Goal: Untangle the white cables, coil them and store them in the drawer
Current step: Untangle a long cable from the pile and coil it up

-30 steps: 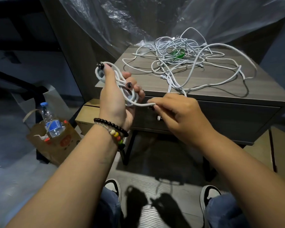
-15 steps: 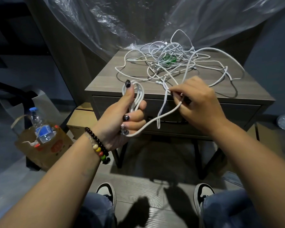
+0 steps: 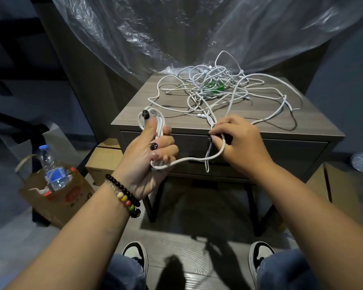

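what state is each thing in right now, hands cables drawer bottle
left hand: grips a partly wound white coil
right hand: pinches the cable's loose run
cable pile: tangled on the nightstand
drawer: closed
water bottle: upright in paper bag, capped

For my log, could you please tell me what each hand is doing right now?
Left hand: closed around a coil of white cable.
Right hand: pinching the loose cable.
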Motion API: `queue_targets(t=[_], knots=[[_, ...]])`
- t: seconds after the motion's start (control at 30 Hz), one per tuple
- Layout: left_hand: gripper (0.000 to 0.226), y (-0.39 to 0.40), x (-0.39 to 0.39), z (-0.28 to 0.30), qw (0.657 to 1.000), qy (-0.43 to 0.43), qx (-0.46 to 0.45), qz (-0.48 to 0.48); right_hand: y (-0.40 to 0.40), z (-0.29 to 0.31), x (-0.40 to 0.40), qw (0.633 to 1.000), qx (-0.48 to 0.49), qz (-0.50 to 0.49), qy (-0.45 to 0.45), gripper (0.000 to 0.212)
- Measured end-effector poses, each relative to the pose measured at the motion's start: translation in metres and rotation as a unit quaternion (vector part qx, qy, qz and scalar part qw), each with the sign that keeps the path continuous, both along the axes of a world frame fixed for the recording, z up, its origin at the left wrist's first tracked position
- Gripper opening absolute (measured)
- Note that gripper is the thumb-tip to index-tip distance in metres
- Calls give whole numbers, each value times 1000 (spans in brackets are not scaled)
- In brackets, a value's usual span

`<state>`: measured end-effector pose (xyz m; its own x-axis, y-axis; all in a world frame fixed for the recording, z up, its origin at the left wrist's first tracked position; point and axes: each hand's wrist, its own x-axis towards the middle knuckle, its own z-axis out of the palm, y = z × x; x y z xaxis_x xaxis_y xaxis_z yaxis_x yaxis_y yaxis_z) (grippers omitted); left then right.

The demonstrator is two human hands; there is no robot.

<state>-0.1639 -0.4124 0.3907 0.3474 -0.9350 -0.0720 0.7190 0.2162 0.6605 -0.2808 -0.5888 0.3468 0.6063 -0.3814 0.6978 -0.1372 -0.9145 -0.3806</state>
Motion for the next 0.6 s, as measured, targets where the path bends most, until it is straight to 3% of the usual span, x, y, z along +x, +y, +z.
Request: queue_targets(t=[0.13,0.33,0.37,0.47,0.6], knots=[[33,-4,-1,3,998,-41,32,-40,0,2,-1,1000,14,2,6,15],[17,-10,-9,-2,979,-155,105,-76,-4,3,-5,1000,12,1,13,24],[21,-11,-12,-3,974,-172,120,-81,-4,3,-6,1000,11,2,14,24],[62,-14,-19,-9,956,-223,161,-101,-4,4,-5,1000,21,-1,8,23],[64,-13,-33,-13,935,-271,154,-168,-7,9,-2,996,91,-16,-8,19]])
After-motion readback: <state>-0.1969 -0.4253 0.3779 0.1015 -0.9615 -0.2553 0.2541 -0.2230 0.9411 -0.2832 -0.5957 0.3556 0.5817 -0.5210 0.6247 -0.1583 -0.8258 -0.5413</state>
